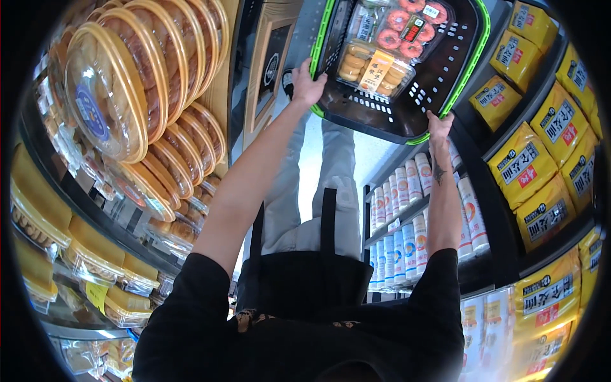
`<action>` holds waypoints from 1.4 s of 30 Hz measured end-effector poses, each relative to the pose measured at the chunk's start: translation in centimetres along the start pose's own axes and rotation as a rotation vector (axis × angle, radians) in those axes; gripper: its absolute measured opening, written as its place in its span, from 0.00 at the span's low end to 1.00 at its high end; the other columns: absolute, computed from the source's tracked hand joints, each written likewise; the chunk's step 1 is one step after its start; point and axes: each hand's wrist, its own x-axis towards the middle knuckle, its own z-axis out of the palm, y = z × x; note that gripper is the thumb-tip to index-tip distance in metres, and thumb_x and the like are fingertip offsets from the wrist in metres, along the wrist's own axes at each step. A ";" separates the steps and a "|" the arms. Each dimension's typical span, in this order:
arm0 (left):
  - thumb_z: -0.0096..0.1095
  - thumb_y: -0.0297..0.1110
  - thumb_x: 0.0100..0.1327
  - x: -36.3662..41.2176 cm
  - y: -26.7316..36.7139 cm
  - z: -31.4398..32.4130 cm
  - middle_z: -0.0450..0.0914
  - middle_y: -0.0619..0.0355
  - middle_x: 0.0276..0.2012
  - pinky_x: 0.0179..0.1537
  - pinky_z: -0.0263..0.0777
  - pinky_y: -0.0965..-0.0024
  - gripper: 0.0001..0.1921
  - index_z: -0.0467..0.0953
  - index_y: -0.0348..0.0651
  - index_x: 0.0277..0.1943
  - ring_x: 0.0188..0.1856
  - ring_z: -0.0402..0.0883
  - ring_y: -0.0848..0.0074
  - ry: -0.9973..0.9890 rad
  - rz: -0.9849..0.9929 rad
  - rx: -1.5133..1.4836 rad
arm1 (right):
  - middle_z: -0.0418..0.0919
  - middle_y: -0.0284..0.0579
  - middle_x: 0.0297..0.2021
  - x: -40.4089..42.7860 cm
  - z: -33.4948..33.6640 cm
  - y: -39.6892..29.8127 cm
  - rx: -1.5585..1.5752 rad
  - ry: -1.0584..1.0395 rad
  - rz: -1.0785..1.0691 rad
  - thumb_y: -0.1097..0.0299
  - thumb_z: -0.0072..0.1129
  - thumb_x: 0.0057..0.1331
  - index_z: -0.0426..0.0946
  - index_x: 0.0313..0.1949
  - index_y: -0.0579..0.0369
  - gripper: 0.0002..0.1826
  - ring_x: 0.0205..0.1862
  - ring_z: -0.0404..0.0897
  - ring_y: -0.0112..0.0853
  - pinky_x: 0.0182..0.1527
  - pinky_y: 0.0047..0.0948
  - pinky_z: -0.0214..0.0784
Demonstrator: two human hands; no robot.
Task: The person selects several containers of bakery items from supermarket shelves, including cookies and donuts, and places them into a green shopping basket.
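Note:
Before me is a black plastic shopping basket (343,109) with a bright green rim. My left hand (308,85) grips its left rim, the thumb on the inner side. At the near right corner, my right hand (439,125) is closed on the rim. Inside lies a clear clamshell of pink-coated ring doughnuts (400,20). Nearer to me sits a clear box of small round buns (353,62) with an orange printed band. A third clear package (363,26), partly overlapped, stands at the basket's left side.
Round clear tubs with orange rims (107,90) are stacked on the left, above yellow-lidded boxes (93,248). Shelves on the right hold yellow printed packs (522,164) and white wrapped rolls (402,186). A wooden-framed cabinet (267,71) stands left of the basket, beside a dark shoe (288,83).

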 end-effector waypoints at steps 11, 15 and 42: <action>0.59 0.33 0.55 1.1 0.2 -1.6 0.70 0.59 0.39 0.46 0.62 0.75 0.20 0.62 0.41 0.49 0.42 0.69 0.78 -0.126 -0.048 -0.426 | 0.76 0.38 0.29 -3.3 -0.3 -5.0 0.197 0.072 0.078 0.76 0.66 0.44 0.69 0.36 0.61 0.19 0.29 0.73 0.27 0.36 0.24 0.66; 0.59 0.36 0.55 0.0 2.0 -3.1 0.70 0.59 0.34 0.42 0.61 0.76 0.17 0.64 0.39 0.44 0.38 0.68 0.77 -0.167 -0.017 -0.497 | 0.69 0.32 0.22 -4.2 -0.6 -6.2 0.176 0.216 0.064 0.69 0.65 0.49 0.68 0.30 0.59 0.14 0.23 0.66 0.22 0.27 0.23 0.60; 0.52 0.34 0.62 -27.5 7.8 -17.4 0.60 0.67 0.17 0.23 0.53 0.80 0.16 0.61 0.41 0.19 0.23 0.58 0.87 0.204 0.453 -0.582 | 0.75 0.47 0.23 -35.7 -25.1 -32.2 -0.603 -0.477 -0.995 0.62 0.59 0.50 0.70 0.28 0.55 0.12 0.25 0.76 0.40 0.30 0.35 0.68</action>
